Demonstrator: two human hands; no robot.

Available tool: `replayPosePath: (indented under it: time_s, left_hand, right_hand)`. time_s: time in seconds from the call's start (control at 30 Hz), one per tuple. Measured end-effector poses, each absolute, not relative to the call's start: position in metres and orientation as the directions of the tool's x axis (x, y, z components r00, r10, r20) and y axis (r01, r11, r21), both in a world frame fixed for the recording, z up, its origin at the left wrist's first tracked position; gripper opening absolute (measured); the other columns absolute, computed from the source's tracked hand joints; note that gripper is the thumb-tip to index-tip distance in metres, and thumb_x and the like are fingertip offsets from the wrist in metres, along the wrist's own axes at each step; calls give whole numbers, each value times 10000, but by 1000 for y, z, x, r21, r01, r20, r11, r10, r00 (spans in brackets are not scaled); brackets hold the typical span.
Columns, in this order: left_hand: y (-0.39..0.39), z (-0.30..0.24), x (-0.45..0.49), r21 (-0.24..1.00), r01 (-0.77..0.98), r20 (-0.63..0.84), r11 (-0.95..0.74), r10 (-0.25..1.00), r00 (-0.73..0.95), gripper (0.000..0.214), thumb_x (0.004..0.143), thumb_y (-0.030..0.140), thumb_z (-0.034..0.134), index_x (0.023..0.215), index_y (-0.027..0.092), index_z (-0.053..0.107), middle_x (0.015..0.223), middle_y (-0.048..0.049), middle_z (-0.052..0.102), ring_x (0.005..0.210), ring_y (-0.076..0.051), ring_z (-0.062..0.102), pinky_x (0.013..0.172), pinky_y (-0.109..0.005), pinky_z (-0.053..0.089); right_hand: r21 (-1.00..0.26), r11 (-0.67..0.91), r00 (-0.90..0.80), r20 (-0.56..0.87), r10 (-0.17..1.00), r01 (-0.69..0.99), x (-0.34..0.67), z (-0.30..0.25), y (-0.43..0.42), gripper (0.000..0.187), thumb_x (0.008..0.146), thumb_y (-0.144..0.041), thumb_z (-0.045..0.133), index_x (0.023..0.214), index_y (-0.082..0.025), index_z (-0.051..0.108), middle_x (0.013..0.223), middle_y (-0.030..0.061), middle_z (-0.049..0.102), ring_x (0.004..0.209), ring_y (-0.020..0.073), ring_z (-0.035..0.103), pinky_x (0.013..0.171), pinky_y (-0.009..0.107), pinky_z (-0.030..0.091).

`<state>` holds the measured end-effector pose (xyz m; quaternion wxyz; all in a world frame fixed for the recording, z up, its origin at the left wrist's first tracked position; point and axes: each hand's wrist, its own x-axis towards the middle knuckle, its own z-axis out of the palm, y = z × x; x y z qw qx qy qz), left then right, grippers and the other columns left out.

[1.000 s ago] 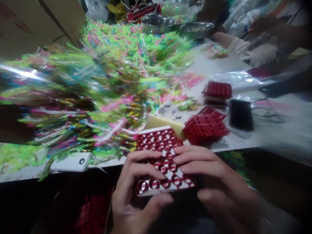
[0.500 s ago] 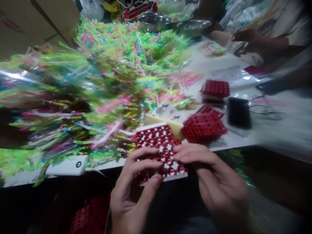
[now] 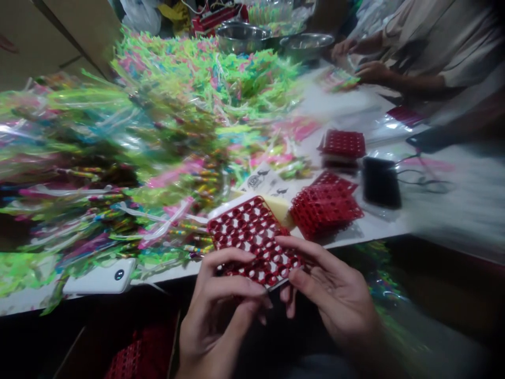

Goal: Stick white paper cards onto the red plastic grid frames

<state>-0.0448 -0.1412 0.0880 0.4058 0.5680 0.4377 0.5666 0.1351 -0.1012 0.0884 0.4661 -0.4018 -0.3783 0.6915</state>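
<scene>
A red plastic grid panel (image 3: 248, 226) with rows of round holes is held up at the table's front edge, with white card showing through and along its upper left edge. My left hand (image 3: 224, 310) grips its near left side, fingers curled over the grid. My right hand (image 3: 335, 287) pinches the right near corner, thumb at the near edge and index finger on the grid. Just beyond lie a yellowish block (image 3: 278, 208) and white printed cards (image 3: 262, 181). To the right sits a stack of similar red grids (image 3: 325, 208).
A pile of green, pink and multicoloured plastic strips (image 3: 189, 79) covers the left and back. A white power bank (image 3: 100, 276) lies at the front edge. Another red stack (image 3: 343, 145) and a black device (image 3: 381, 181) lie right. Metal bowls (image 3: 242, 37) and a co-worker's hands (image 3: 373, 71) are farther back.
The panel has turned and the grid now covers more of the white card. My right thumb has come to its near corner. The co-worker's hands have moved, and the view has shifted slightly.
</scene>
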Motion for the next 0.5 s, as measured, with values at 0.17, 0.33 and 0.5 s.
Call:
replayPosePath:
  time_s: [0.17,0.33,0.5]
  left_hand:
    - [-139,81,-50,950,-116,264,-290,944,-199,391,997,49,645,1185,377,746,1526,-29,598,874,-176,817,677,-296,719]
    - [-120,73,-56,928,-371,-164,30,928,-335,645,879,487,873,1459,309,655,1535,-142,653,1111,-304,803,859,-369,716]
    - [-123,78,-55,927,-327,-287,185,911,-296,480,846,397,924,1263,268,725,1063,-61,850,982,-280,835,894,-382,701]
  right_hand:
    - [-894,-239,-170,-187,968,-378,149,87,-96,307,974,-416,772,1263,-330,828,794,3,772,637,169,729,550,269,629]
    - [-996,-79,-98,-75,992,-32,155,79,-109,268,984,-364,770,1245,-381,829,890,-3,831,711,166,770,723,282,659]
    - [-993,-96,-184,-109,977,75,169,69,-113,604,947,-444,777,1529,-385,625,1297,71,801,1164,266,775,966,379,648]
